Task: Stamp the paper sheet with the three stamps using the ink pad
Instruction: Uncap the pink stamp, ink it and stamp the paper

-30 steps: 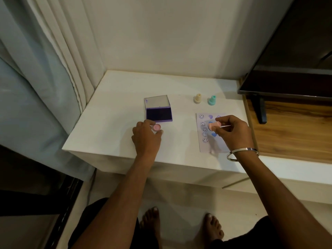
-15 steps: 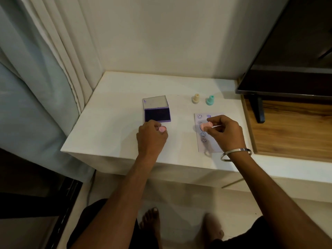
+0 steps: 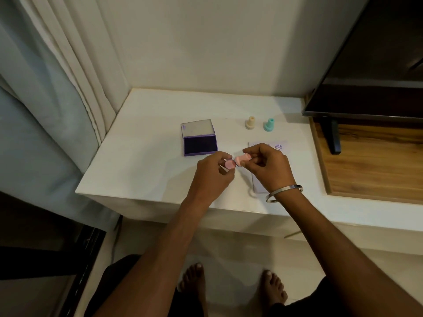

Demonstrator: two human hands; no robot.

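- Pink stamp (image 3: 242,159): pinched in the fingers of the right hand (image 3: 267,170), lifted above the white tabletop (image 3: 146,143). Long axis near horizontal, broad base end pointing left, knob end buried in the fingers.
- Pink cap (image 3: 230,164): small round disc clamped between the fingertips of the left hand (image 3: 211,177), flat face turned up toward the camera.
- Key relation: cap lies just left of the stamp's base, the two all but touching; whether they meet cannot be told. Judged: the cap is about to go onto the base, which needs its face turned to meet the base square.
- Both hands equally near; neither is free.
- Ink pad (image 3: 200,144): purple case, lid standing open, dark pad exposed, behind the left hand.
- Paper sheet (image 3: 278,146): flat under and behind the right hand, mostly hidden; round purple prints show at its far edge.
- Beige stamp (image 3: 250,123) and teal stamp (image 3: 269,124): upright, side by side, beyond the sheet, well apart from both hands.
- Stamp form: small waisted plastic peg, matte pink.
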